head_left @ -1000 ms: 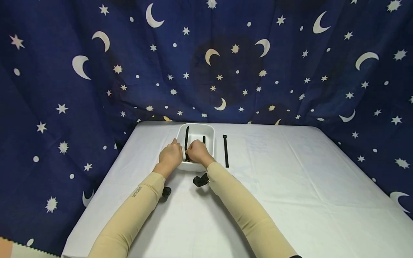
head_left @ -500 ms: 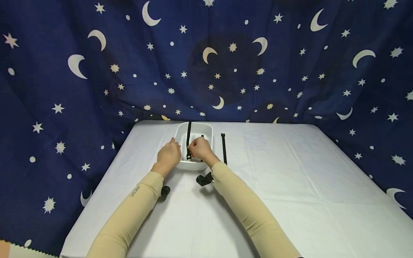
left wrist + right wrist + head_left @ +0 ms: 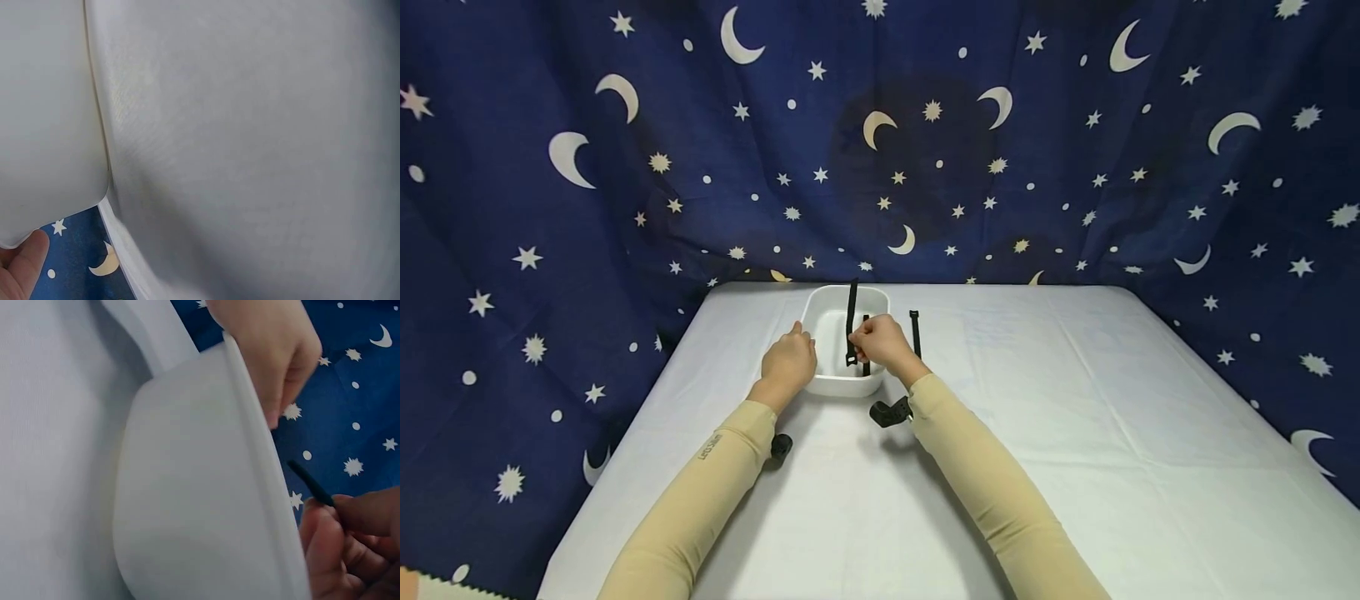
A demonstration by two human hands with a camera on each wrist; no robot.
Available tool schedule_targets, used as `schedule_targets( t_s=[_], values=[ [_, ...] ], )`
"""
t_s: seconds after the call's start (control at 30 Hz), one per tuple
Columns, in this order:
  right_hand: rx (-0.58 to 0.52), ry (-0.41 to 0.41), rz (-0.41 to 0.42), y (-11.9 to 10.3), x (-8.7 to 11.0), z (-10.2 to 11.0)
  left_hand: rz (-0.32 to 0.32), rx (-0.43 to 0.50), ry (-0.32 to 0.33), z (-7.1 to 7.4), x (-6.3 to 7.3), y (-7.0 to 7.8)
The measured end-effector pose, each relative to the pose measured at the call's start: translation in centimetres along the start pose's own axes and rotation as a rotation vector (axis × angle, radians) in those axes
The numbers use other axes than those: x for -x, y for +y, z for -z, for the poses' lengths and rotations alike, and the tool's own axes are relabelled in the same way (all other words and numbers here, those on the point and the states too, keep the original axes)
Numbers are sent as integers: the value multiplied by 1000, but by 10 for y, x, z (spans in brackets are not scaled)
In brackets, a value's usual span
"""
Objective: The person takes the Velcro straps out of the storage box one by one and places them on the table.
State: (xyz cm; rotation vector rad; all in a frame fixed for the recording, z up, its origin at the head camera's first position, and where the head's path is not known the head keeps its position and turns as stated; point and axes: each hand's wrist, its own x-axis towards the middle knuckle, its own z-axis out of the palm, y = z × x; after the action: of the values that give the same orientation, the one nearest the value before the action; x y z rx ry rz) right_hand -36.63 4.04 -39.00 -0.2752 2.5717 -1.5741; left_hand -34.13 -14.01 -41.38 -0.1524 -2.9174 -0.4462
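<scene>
A white plastic bin (image 3: pixel 846 387) stands toward the far left of the table. At its left side my left hand (image 3: pixel 790 360) grips the rim; in the left wrist view only a fingertip (image 3: pixel 30 259) shows at the bin's edge. Over the bin, my right hand (image 3: pixel 883 342) pinches a black cable strap (image 3: pixel 852 310) with a slotted end, between thumb and finger. The same strap (image 3: pixel 309 481) sticks out of the fingers in the right wrist view. Another black strap (image 3: pixel 866 368) lies inside the bin, partly hidden behind the right hand.
Right of the bin, a further black strap (image 3: pixel 915 332) lies on the white-covered table (image 3: pixel 1075 417), its near part hidden by the right hand. A dark blue curtain (image 3: pixel 737 167) with moons and stars hangs behind the table.
My right hand has lifted the black cable strap from the left inner side of the bin and moved it up and right. The left hand keeps its place on the rim.
</scene>
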Motion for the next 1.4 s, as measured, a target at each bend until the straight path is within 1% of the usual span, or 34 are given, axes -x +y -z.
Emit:
schedule_targets(
  t_s=[0.13,0.27,0.5,0.77,0.93,1.13,1.4],
  values=[
    [-24,6,-13,2,1,9,1,-8,-16,0,0,-1],
    [-52,13,-13,4,0,16,16,-16,-22,2,0,-2],
    [-50,31,-26,12,4,32,30,-2,-23,0,1,-4],
    [-90,70,-51,29,6,56,17,-8,-19,2,1,-3],
    [-81,82,-67,37,7,68,22,-5,-27,4,1,-4],
    [-69,101,-113,49,10,80,22,-6,-23,5,0,-2],
    [-55,97,-151,71,16,92,20,3,-37,3,0,1]
  ],
)
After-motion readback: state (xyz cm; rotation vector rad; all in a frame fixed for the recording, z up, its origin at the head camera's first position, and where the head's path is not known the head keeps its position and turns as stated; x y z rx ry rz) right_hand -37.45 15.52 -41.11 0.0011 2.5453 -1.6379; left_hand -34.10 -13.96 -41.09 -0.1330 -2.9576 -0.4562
